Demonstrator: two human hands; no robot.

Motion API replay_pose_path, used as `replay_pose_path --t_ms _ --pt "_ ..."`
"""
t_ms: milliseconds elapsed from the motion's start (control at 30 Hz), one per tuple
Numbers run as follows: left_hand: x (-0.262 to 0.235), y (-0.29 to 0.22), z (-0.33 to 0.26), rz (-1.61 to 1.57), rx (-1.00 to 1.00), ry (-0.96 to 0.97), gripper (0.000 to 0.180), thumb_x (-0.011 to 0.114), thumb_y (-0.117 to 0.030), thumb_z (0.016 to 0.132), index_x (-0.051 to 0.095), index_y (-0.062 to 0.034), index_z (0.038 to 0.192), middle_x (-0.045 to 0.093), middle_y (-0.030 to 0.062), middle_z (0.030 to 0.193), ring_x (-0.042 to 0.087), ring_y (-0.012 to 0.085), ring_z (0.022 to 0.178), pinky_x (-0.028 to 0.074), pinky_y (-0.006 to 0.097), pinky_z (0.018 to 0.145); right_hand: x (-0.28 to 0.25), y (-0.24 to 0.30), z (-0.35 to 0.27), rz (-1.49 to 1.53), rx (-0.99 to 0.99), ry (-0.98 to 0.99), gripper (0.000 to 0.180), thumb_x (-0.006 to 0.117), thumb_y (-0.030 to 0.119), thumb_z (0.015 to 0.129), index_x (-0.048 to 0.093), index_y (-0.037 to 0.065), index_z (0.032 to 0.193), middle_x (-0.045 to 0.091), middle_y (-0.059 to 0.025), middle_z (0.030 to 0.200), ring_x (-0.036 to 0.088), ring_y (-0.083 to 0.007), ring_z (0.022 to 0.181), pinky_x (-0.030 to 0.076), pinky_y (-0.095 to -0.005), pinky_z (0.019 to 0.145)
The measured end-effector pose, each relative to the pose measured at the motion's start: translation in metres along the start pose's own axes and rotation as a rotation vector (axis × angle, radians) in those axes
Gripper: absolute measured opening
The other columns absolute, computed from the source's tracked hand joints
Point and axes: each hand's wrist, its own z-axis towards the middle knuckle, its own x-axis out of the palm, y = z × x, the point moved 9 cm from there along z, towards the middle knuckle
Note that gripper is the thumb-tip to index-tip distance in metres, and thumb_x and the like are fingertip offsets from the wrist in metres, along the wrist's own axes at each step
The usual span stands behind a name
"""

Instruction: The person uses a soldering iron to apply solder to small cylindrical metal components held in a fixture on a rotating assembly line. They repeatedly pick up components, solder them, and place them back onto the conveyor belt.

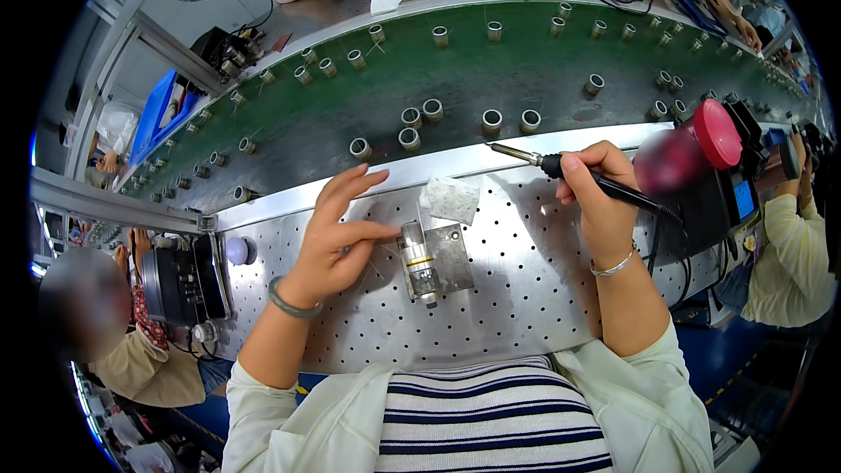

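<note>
My right hand (pixel 598 188) is closed around a soldering iron (pixel 626 194), whose metal tip points left over the bench's back edge. My left hand (pixel 337 232) has its fingers apart, the index fingertip at the upper end of a metal cylinder (pixel 419 254). That cylinder has a yellow band and lies lengthwise on a small flat metal plate (pixel 455 263). Thin wires show beside it, under my left hand. Behind the plate lies a crumpled white wipe (pixel 450 200). All of this rests on a perforated metal bench top (pixel 517 298).
Beyond the bench runs a green conveyor belt (pixel 289 144) bearing many metal cylinders (pixel 410 139). A soldering station (pixel 740 201) and a pink-red container (pixel 717 136) stand at the right. At the left are a purple ball (pixel 236 250) and a black case (pixel 180 280). Co-workers sit around.
</note>
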Motion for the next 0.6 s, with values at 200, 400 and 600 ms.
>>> replay_pose_path --t_ms 200,400,600 --pt "0.039 -0.037 0.039 0.12 0.152 0.147 0.036 0.066 -0.014 0.078 0.068 -0.0206 0.113 0.036 0.0161 0.145 0.029 0.0384 0.134 0.028 0.048 0.107 -0.006 0.0 0.002 -0.012 0.032 -0.034 0.009 0.066 0.005 0.084 0.059 -0.001 0.081 0.062 -0.0035 0.067 0.056 -0.0051 0.056 0.043 -0.0171 0.052" --pt "-0.027 -0.026 -0.012 0.29 -0.119 -0.368 0.035 0.054 0.008 0.077 0.064 -0.0031 0.109 0.055 0.0185 0.123 0.051 0.0343 0.113 0.041 0.041 0.096 -0.006 0.006 -0.002 -0.006 -0.004 -0.025 0.011 0.068 0.007 0.083 0.06 0.0 0.081 0.062 -0.0032 0.067 0.057 -0.0053 0.057 0.043 -0.0172 0.052" --pt "-0.008 -0.173 0.001 0.244 0.376 -0.065 0.039 0.056 0.008 0.072 0.058 0.0055 0.112 0.065 0.0174 0.096 0.066 0.0316 0.085 0.057 0.037 0.073 -0.004 0.011 -0.003 -0.007 0.001 0.013 0.012 0.068 0.009 0.083 0.06 0.0 0.081 0.062 -0.0029 0.066 0.057 -0.0046 0.057 0.044 -0.0171 0.052"
